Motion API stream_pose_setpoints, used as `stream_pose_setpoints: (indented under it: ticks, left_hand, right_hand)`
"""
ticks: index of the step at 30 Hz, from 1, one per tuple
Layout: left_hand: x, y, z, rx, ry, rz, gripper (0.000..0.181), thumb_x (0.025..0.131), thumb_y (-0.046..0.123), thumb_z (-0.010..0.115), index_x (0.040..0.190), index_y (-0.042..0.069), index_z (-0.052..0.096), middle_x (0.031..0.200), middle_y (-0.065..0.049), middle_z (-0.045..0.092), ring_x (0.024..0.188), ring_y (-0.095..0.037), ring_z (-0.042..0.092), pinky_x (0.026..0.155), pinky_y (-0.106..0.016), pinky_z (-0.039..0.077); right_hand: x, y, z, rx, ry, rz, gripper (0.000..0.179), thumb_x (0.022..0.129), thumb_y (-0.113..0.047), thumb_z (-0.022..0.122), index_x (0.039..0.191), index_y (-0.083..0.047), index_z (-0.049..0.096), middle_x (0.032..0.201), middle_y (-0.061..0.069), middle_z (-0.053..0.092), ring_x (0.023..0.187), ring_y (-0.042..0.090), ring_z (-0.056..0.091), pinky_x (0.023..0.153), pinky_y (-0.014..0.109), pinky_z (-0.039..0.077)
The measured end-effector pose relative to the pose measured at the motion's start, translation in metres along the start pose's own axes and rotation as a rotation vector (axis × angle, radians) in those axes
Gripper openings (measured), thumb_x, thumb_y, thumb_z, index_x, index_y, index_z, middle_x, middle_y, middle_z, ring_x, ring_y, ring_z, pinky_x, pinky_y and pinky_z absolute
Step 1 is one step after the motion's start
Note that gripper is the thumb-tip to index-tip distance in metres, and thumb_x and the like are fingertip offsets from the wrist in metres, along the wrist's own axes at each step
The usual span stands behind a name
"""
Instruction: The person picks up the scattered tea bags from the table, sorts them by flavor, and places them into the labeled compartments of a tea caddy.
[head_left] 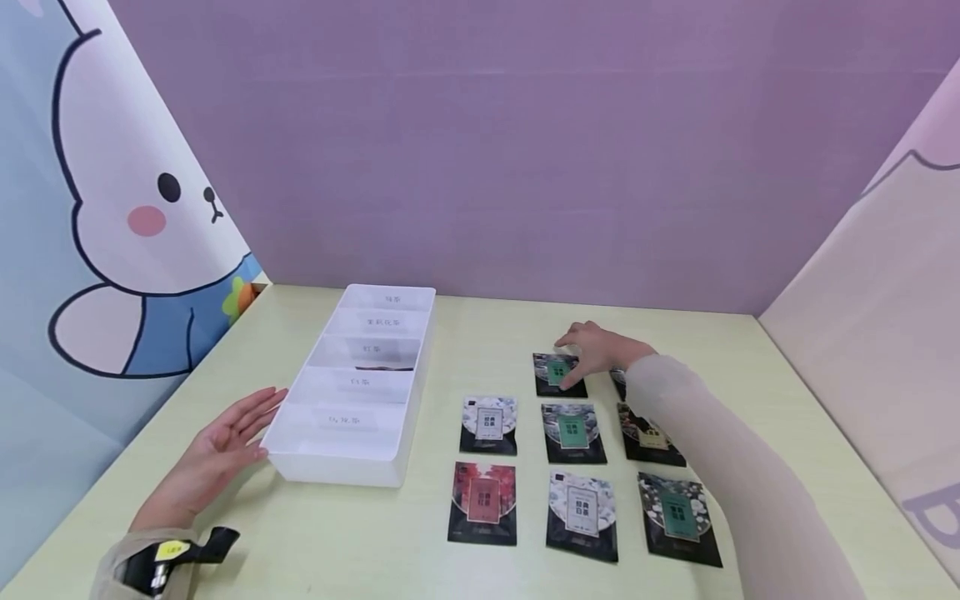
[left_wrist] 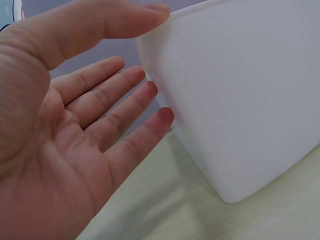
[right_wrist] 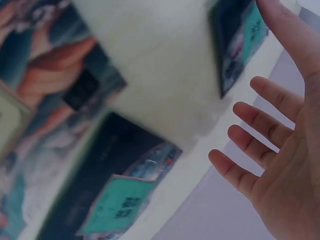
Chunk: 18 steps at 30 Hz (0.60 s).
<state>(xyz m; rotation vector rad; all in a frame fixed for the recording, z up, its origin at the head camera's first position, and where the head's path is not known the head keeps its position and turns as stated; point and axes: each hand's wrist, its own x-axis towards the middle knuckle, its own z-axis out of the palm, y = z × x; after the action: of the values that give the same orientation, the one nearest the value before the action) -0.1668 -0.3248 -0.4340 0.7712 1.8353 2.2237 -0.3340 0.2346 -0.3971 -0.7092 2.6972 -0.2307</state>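
Note:
My left hand [head_left: 221,450] is beside the near left corner of a long white divided box [head_left: 337,468], its fingers straight. In the left wrist view the thumb lies at the rim and the fingertips are at the wall. Over at the back, my right hand [head_left: 597,347] is above a black tea packet [head_left: 543,385] with a green label. The thumb is at that packet [right_wrist: 231,40] and the other fingers are spread beyond its far side, curled round nothing. Whether the thumb presses on it cannot be told.
Several tea packets lie in rows, among them a red one [head_left: 483,504], a white-labelled one [head_left: 489,425] and a yellow-labelled one [head_left: 651,440] partly behind my right sleeve. The box has handwritten labels; a dark packet edge [head_left: 384,368] shows in its middle compartment. A purple wall [head_left: 510,167] stands behind.

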Motion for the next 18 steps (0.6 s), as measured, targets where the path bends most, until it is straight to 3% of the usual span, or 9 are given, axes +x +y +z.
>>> stream_pose_setpoints:
  ticks: [4, 11, 18]
  left_hand:
    - [0.000, 0.001, 0.001, -0.009, 0.013, -0.017, 0.075, 0.090, -0.027, 0.040, 0.155, 0.010, 0.032, 0.150, 0.010, 0.047, 0.132, -0.001, 0.046, 0.100, -0.020, 0.045]
    - [0.001, 0.001, 0.001, 0.026, 0.033, -0.047, 0.074, 0.091, -0.024, 0.043, 0.157, 0.006, 0.025, 0.149, 0.013, 0.047, 0.132, 0.000, 0.046, 0.101, -0.019, 0.044]
    - [-0.002, 0.001, 0.001, 0.003, 0.015, -0.042, 0.074, 0.092, -0.024, 0.041, 0.157, 0.008, 0.026, 0.151, 0.012, 0.045, 0.133, 0.000, 0.045, 0.102, -0.019, 0.043]
  right_hand:
    - [-0.001, 0.003, 0.006, 0.005, -0.003, -0.019, 0.084, 0.079, -0.049, 0.081, 0.144, -0.004, 0.051, 0.146, 0.026, 0.038, 0.135, 0.045, 0.033, 0.103, 0.061, 0.039]
    - [-0.003, 0.005, 0.010, 0.067, 0.062, -0.045, 0.083, 0.077, -0.044, 0.084, 0.140, 0.001, 0.053, 0.143, 0.027, 0.041, 0.132, 0.046, 0.036, 0.103, 0.059, 0.040]
    - [0.001, 0.006, 0.015, 0.176, 0.096, -0.018, 0.082, 0.078, -0.036, 0.085, 0.143, 0.000, 0.050, 0.145, 0.027, 0.043, 0.133, 0.046, 0.039, 0.103, 0.057, 0.041]
